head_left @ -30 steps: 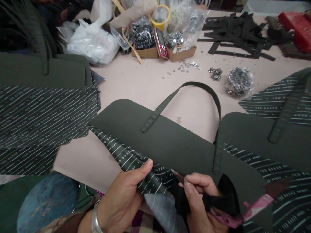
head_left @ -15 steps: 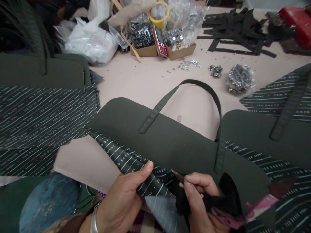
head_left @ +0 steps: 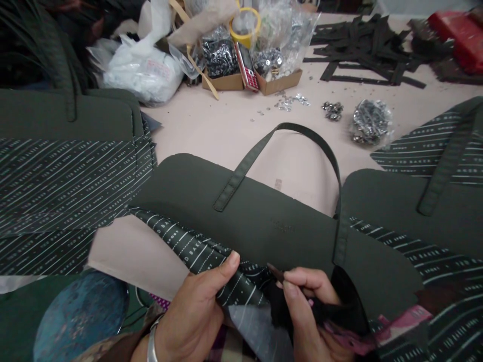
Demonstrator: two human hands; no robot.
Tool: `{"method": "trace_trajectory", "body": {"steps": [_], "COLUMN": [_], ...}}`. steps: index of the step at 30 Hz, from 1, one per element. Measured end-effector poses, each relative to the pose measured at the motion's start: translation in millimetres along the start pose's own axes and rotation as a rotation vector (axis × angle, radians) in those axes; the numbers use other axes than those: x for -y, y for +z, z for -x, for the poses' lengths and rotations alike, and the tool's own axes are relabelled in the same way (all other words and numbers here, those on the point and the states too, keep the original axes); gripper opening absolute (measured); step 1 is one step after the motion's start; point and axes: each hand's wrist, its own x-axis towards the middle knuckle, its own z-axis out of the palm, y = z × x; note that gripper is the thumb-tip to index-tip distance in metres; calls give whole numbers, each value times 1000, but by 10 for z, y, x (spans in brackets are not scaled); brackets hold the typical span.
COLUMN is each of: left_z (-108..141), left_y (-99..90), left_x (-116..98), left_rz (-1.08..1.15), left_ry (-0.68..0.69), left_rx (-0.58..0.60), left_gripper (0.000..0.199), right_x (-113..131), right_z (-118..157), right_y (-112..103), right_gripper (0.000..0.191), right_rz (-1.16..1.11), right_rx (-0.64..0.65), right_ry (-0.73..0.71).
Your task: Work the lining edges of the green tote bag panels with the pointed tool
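A dark olive foam tote bag [head_left: 245,216] lies across the table in front of me, its strap handle [head_left: 287,129] arching up. My left hand [head_left: 192,306] is shut on a fold of black lining [head_left: 199,254] printed with white lines and lettering. My right hand [head_left: 305,301] pinches a bunched black fabric piece [head_left: 324,311] at the bag's lower edge. A small dark pointed tip [head_left: 275,273] sticks out past my right fingers; its kind is hard to tell. A pink strip [head_left: 403,322] lies beyond that hand.
Matching bags [head_left: 64,115] overlap at left and right on the pale table [head_left: 234,118]. Farther back are cardboard trays [head_left: 226,83], bagged metal fittings [head_left: 372,121], loose rivets [head_left: 290,103], a red phone [head_left: 246,65], black strips [head_left: 362,55] and a white plastic bag [head_left: 143,73].
The view has tilted slightly. My right fingers have shifted on the black fabric, showing more of the dark tip, and the pink strip has dropped lower.
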Motion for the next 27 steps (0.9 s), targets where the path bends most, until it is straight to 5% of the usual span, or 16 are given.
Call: {"method": "trace_trajectory", "body": {"steps": [5,11,27], "left_z": [-14,-8,-18], "left_y": [-4,-16,-43], "left_x": [-23,-21,-12], "left_rz": [21,13,29], "left_ry": [-9,-25,-59], "left_rx": [-18,-17,21], "left_gripper": [23,23,23], "right_x": [22,46,49], "right_z": [25,20,28], "right_y": [-24,22,26], "right_gripper": [7,9,8], "right_rz": [-201,-184,-25], "right_rx": [-89,-125,-58], "right_ry": [132,193,46]}}
